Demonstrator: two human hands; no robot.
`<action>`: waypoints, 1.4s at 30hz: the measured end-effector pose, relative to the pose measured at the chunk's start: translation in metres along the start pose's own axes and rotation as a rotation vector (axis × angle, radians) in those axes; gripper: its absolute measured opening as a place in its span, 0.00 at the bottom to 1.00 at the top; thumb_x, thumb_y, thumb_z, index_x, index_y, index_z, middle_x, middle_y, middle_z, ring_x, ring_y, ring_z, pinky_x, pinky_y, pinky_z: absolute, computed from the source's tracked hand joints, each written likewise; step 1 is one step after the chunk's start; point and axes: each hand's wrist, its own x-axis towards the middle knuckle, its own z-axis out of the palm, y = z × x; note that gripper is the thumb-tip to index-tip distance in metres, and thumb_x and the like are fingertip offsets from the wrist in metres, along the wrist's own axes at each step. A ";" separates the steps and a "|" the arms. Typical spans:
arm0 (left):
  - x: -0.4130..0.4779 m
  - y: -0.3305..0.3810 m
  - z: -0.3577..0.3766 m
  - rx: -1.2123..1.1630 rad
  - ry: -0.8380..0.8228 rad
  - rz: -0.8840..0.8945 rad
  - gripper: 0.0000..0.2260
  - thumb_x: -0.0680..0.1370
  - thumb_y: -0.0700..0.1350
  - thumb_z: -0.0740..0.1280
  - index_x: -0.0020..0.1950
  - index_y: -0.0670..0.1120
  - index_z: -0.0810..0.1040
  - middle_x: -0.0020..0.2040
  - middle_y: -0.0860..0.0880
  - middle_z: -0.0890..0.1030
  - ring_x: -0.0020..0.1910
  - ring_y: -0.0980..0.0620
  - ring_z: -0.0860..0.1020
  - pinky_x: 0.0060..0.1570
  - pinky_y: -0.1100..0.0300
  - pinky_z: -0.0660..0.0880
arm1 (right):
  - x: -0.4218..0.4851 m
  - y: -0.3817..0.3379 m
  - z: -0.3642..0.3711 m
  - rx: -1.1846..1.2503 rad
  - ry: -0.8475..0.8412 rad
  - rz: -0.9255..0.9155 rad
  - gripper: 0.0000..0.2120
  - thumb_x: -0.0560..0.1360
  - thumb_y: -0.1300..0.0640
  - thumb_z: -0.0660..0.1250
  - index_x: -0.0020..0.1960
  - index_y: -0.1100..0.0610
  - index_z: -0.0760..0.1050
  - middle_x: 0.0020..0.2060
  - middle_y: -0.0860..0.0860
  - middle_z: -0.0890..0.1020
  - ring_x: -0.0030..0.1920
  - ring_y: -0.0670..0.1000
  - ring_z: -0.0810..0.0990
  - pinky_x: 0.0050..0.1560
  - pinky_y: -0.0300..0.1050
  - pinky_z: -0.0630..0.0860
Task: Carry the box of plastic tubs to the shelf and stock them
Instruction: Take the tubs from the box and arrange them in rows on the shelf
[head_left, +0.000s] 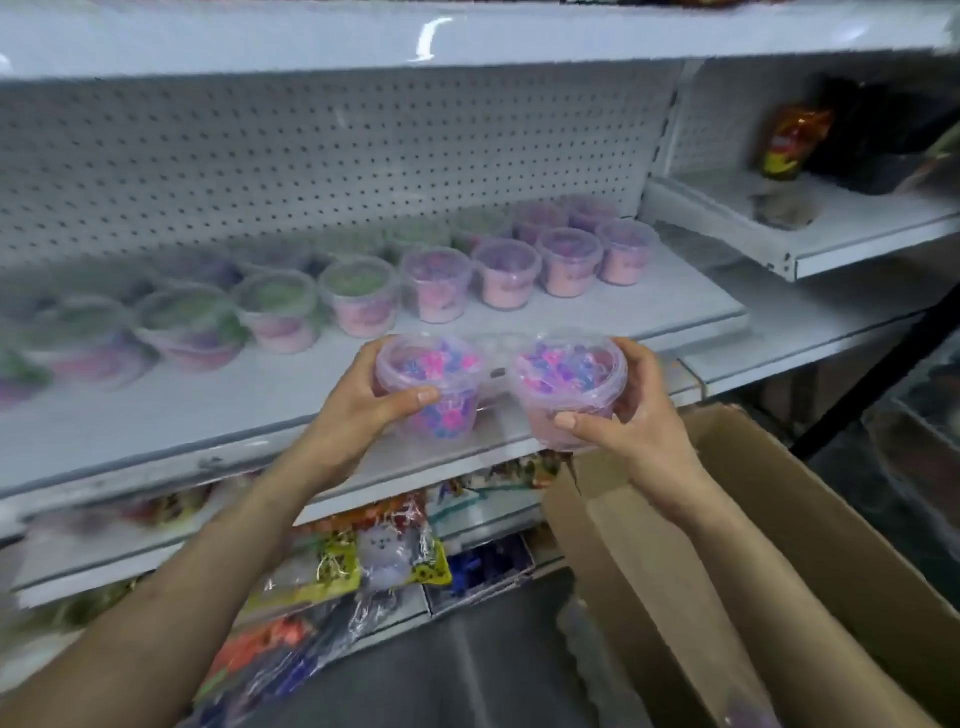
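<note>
My left hand (363, 402) grips a clear plastic tub (434, 387) of pink and blue pieces. Beside it, my right hand (631, 413) grips a second tub (566, 387) with a pink lower half. Both tubs hover over the front edge of the white shelf (208, 410). Several similar tubs (511, 273) stand in rows along the back of that shelf, green-topped ones (275, 306) to the left and pink ones to the right. The open cardboard box (779, 545) sits below my right forearm, its inside hidden.
A pegboard back wall (311, 156) rises behind the rows. Another shelf (363, 36) runs overhead. Bagged toys (363, 566) fill the lower shelves. To the right, a neighbouring shelf (857, 228) holds a red-and-yellow packet (789, 143) and dark goods.
</note>
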 end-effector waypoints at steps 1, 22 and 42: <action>-0.009 0.005 -0.021 -0.008 0.034 0.001 0.37 0.64 0.53 0.82 0.71 0.50 0.73 0.65 0.51 0.82 0.65 0.52 0.80 0.58 0.60 0.78 | 0.004 -0.006 0.021 0.021 -0.027 -0.006 0.46 0.61 0.50 0.85 0.74 0.46 0.65 0.68 0.46 0.77 0.67 0.46 0.79 0.67 0.48 0.78; -0.234 0.040 -0.395 0.015 0.441 -0.010 0.39 0.70 0.53 0.81 0.76 0.42 0.71 0.70 0.40 0.79 0.70 0.38 0.77 0.69 0.37 0.73 | -0.027 -0.060 0.417 0.216 -0.409 -0.033 0.41 0.66 0.56 0.81 0.74 0.48 0.66 0.67 0.46 0.77 0.65 0.48 0.79 0.49 0.48 0.85; -0.269 0.044 -0.438 -0.024 0.678 0.018 0.39 0.67 0.56 0.83 0.74 0.48 0.74 0.69 0.45 0.79 0.69 0.40 0.78 0.66 0.29 0.73 | 0.029 -0.055 0.529 0.248 -0.680 0.031 0.43 0.67 0.62 0.84 0.74 0.52 0.64 0.69 0.50 0.77 0.68 0.47 0.78 0.66 0.47 0.78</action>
